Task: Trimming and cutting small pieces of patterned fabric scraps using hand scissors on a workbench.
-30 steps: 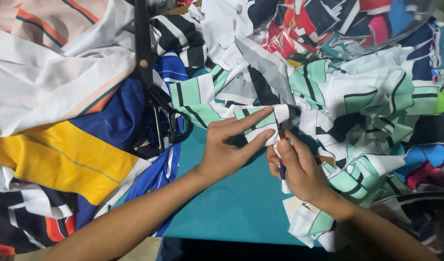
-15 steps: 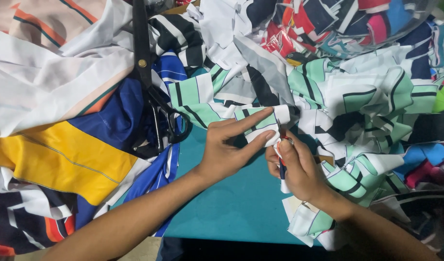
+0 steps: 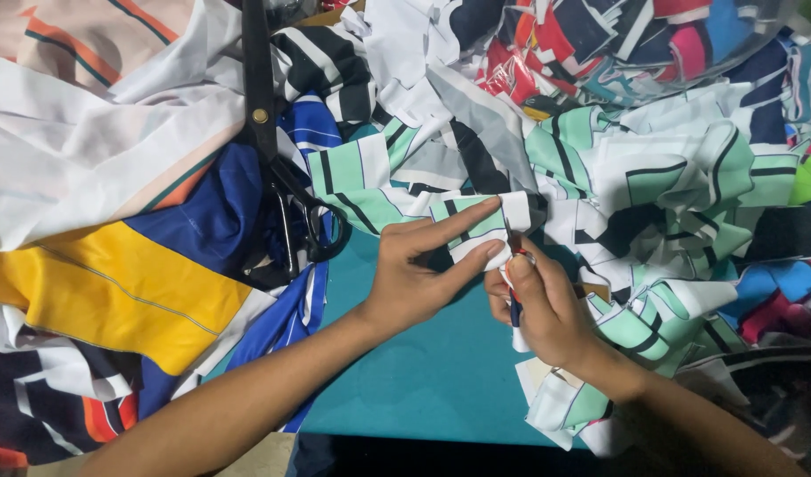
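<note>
My left hand (image 3: 418, 274) pinches a strip of mint-green, white and black striped fabric (image 3: 476, 221) between thumb and outstretched forefinger. Right beside it, my right hand (image 3: 538, 305) grips a small tool with a red and blue handle (image 3: 515, 291), its thin metal tip touching the strip's edge near my left fingertips. The strip belongs to a crumpled heap of the same striped cloth (image 3: 652, 185) spreading to the right. Both hands hover over a teal table surface (image 3: 423, 380).
Large black scissors (image 3: 277, 168) lie on the cloth to the left of my hands, handles toward me. Blue, yellow and white fabric (image 3: 114, 283) is piled at the left. Mixed coloured scraps (image 3: 599, 44) fill the far side.
Almost nothing differs. Both hands keep the same hold on the strip and tool, with only a slight shift of the fingers.
</note>
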